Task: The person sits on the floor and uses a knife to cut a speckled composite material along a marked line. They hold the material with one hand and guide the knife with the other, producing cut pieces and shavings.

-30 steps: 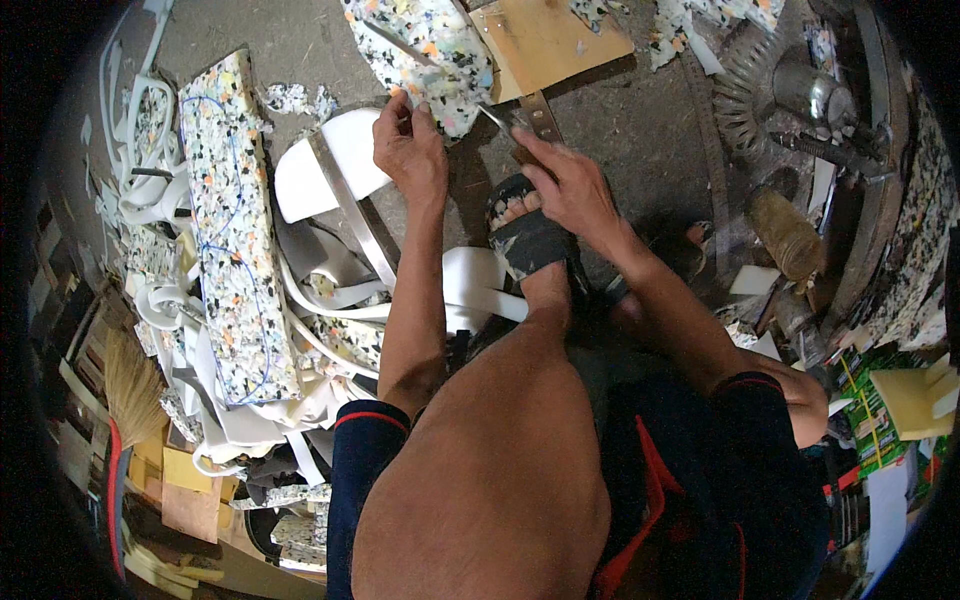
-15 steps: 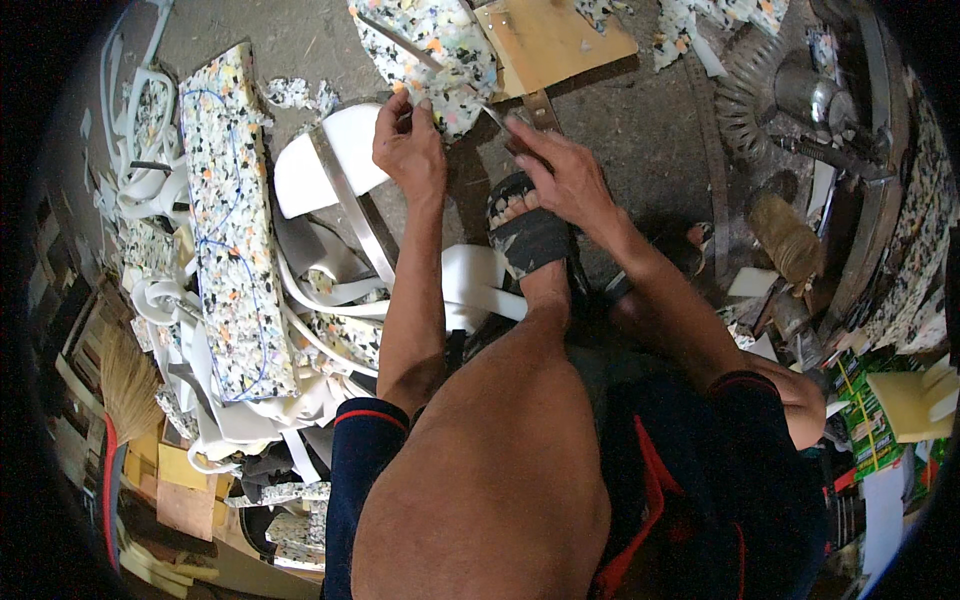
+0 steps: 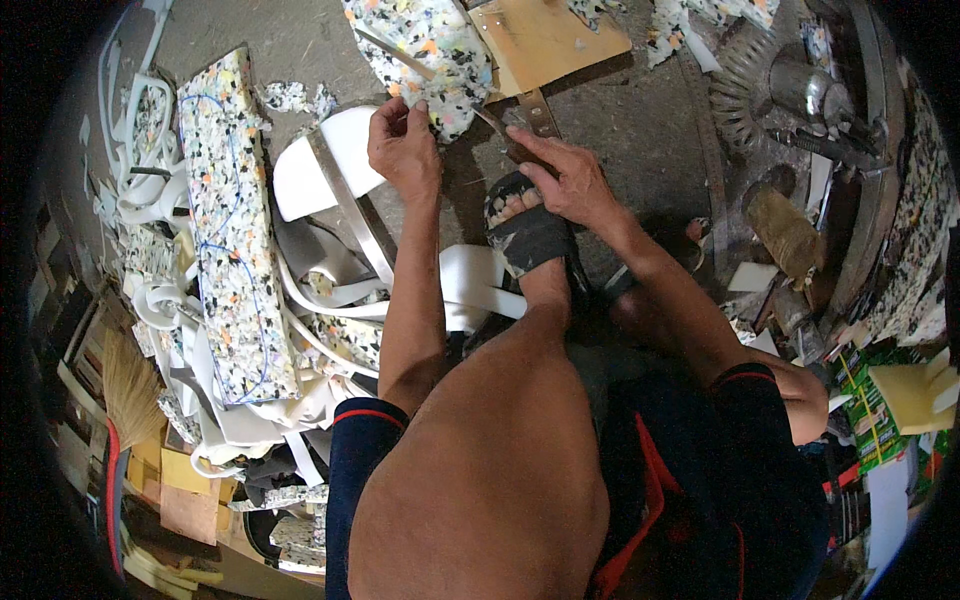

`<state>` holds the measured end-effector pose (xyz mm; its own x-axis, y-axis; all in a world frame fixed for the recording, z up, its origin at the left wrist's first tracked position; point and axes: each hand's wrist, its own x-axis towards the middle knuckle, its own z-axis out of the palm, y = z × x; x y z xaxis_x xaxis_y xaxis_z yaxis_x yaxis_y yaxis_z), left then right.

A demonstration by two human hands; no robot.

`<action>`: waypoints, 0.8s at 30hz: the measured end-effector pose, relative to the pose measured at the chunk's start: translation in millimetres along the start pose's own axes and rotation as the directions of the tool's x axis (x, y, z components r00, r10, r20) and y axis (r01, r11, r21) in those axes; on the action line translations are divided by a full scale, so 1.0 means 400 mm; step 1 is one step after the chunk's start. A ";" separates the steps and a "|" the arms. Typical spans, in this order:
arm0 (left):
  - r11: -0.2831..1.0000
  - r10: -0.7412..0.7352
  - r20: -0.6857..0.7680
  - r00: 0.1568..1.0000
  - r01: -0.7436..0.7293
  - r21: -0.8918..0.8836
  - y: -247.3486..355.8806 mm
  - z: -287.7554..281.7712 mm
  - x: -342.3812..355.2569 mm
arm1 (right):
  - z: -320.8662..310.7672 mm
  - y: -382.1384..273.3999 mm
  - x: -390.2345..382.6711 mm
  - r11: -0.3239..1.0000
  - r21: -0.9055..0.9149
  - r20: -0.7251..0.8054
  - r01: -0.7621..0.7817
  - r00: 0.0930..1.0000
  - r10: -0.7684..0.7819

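Note:
A speckled foam piece (image 3: 445,55) lies at the top with a thin metal strip (image 3: 395,52) on it. My left hand (image 3: 405,155) pinches that foam's lower edge. My right hand (image 3: 575,185) grips a knife (image 3: 492,122), its narrow blade at the foam's lower right edge. A tan board (image 3: 550,40) sits beside the foam. Behind my left hand is a white pad (image 3: 300,178) with a steel strip (image 3: 350,210) across it. My sandalled foot (image 3: 530,240) is below the knife.
A long marked foam slab (image 3: 230,230) lies left, among white offcuts (image 3: 150,200) and near a straw broom (image 3: 135,390). At right are a coiled hose (image 3: 735,100), metal fittings (image 3: 800,90), a brown cylinder (image 3: 785,230), a curved rail (image 3: 875,220) and a yellow foam piece (image 3: 900,395).
My right hand and knife have shifted slightly downward. My left hand still pinches the foam's edge and has moved very slightly left.

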<state>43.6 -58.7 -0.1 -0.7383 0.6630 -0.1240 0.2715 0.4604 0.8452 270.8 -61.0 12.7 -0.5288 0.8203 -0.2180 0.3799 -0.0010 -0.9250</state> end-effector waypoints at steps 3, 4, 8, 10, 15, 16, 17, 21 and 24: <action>0.995 -0.075 -0.002 0.997 0.075 -0.066 0.004 0.005 0.005 | -0.007 0.009 -0.036 0.999 -0.024 0.007 -0.025 1.000 0.025; 0.996 -0.065 -0.005 0.998 0.064 -0.060 0.005 0.008 0.007 | -0.022 0.020 -0.063 0.998 -0.035 0.028 -0.047 0.998 0.048; 0.992 -0.099 -0.002 0.995 0.099 -0.075 -0.001 -0.004 -0.006 | -0.082 0.042 -0.157 0.987 -0.065 0.104 -0.149 0.982 0.155; 0.992 -0.107 0.003 0.994 0.107 -0.072 -0.005 -0.007 -0.009 | -0.097 0.034 -0.150 0.994 -0.028 0.091 -0.108 0.990 0.110; 0.992 -0.048 0.036 0.998 0.051 -0.113 -0.023 -0.009 -0.010 | -0.059 0.020 -0.046 1.000 -0.025 0.023 -0.002 1.000 0.003; 0.993 -0.052 0.041 0.998 0.056 -0.100 -0.023 -0.011 -0.009 | -0.054 0.018 -0.023 1.000 -0.005 0.019 0.027 0.999 -0.027; 0.994 -0.058 0.047 0.997 0.061 -0.087 -0.024 -0.013 -0.007 | -0.051 0.016 -0.012 0.998 0.015 0.016 0.057 0.998 -0.057; 0.980 -0.108 0.038 0.993 0.113 -0.165 -0.021 -0.016 -0.008 | -0.103 0.040 -0.123 0.990 -0.100 0.230 -0.099 0.966 0.120; 0.966 -0.137 0.059 0.989 0.146 -0.212 -0.027 -0.011 -0.008 | -0.162 0.028 -0.205 0.952 -0.229 0.307 -0.204 0.913 0.270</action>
<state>40.2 -68.3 -6.5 -0.7307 0.6276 -0.2687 0.0236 0.4165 0.9088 367.6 -90.9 40.4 -0.6131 0.5729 -0.5439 0.6436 -0.0370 -0.7645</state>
